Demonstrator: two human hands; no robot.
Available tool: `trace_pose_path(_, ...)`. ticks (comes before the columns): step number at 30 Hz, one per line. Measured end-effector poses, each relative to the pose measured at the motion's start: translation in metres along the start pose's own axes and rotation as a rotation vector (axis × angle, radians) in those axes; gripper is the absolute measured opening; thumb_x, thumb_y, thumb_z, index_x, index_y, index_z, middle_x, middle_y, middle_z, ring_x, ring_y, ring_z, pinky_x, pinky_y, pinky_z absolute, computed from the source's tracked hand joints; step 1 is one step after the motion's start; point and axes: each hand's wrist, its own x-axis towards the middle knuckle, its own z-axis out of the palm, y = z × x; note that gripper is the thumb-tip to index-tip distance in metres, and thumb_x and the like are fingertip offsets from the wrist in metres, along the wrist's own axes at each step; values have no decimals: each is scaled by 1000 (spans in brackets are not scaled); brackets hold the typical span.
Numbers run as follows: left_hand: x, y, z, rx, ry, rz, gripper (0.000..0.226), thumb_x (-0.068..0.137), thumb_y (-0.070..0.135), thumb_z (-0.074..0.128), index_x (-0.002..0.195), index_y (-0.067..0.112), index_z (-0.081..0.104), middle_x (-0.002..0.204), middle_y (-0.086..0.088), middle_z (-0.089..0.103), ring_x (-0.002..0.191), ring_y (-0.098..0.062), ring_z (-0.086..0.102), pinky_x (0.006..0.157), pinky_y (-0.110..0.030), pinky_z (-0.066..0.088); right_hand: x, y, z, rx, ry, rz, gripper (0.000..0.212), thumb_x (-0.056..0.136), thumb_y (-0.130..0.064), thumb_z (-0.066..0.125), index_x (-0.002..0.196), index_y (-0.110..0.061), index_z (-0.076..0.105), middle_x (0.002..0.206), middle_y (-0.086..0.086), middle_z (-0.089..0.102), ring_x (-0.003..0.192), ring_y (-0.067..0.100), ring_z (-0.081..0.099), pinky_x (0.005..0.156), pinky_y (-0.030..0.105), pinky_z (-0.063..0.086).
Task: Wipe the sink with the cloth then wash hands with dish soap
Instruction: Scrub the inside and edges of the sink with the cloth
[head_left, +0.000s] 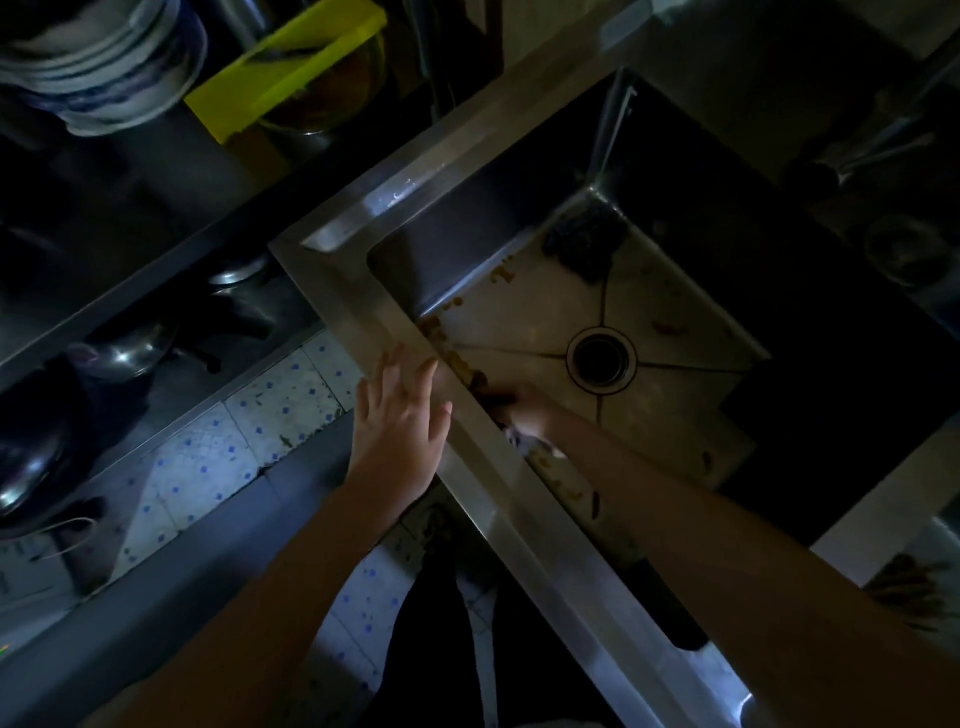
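A deep steel sink (467, 426) fills the middle of the view, dimly lit, with brown food scraps along its near wall and a round drain (601, 358) in the floor. My right hand (530, 413) is down inside the sink against the near wall, closed on a pale cloth (537, 447) that shows just below it. My left hand (402, 415) rests flat on the front rim, fingers spread, holding nothing. A dark clump (584, 244) lies in the far corner of the sink floor. No dish soap can be made out.
A tap (878, 150) shows at the upper right. Left of the sink stand stacked bowls (104, 62), a yellow board (285, 67) and shelves with metal pots (130, 348). Tiled floor (270, 410) lies below. Utensils (914, 587) sit at the right edge.
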Motion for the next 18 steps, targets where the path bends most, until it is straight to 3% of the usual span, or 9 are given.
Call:
trace_pose_path(3, 1, -6, -3, -12, 14, -26, 49, 92, 32, 52, 136, 12, 44, 148, -21, 32, 136, -37, 31, 107, -53, 31, 20, -39, 4, -25, 3, -161, 24, 93, -11, 57, 113, -2, 64, 50, -8, 58, 34, -7, 52, 34, 5, 34)
trace_pose_path(7, -2, -10, -4, -16, 10, -25, 48, 92, 29, 53, 136, 12, 45, 149, -21, 31, 137, -37, 30, 108, -53, 28, 39, -58, 11, 19, 13, -207, 23, 93, -9, 56, 114, -12, 65, 44, -16, 60, 36, -7, 53, 35, 5, 35)
trace_pose_path(10, -6, -7, -4, -6, 2, -21, 48, 92, 29, 54, 135, 12, 46, 148, -22, 32, 137, -38, 30, 108, -53, 27, 39, -52, 14, 46, 51, -207, 20, 94, -15, 55, 111, -14, 66, 82, 4, 70, 59, 6, 61, 51, 11, 45)
trace_pose_path(13, -12, -1, -3, 11, -24, -4, 48, 93, 31, 52, 137, 12, 45, 148, -21, 32, 137, -37, 29, 109, -53, 28, 27, -25, 13, 146, 41, -71, 28, 97, -12, 49, 118, 3, 61, 90, 20, 67, 64, 16, 61, 51, 16, 45)
trace_pose_path(15, -17, 4, -2, 23, -31, 20, 48, 93, 31, 52, 137, 12, 45, 148, -21, 32, 137, -37, 30, 107, -53, 30, 14, 2, 9, 102, -7, 31, 30, 97, -9, 48, 122, 3, 58, 116, 35, 61, 84, 26, 56, 61, 27, 44)
trace_pose_path(18, -26, 12, 1, 33, -41, 41, 49, 93, 32, 51, 137, 12, 44, 149, -20, 31, 137, -36, 30, 107, -53, 30, -16, 35, 2, 35, -32, 115, 33, 98, -9, 47, 128, -3, 57, 126, 34, 55, 99, 36, 62, 79, 38, 54)
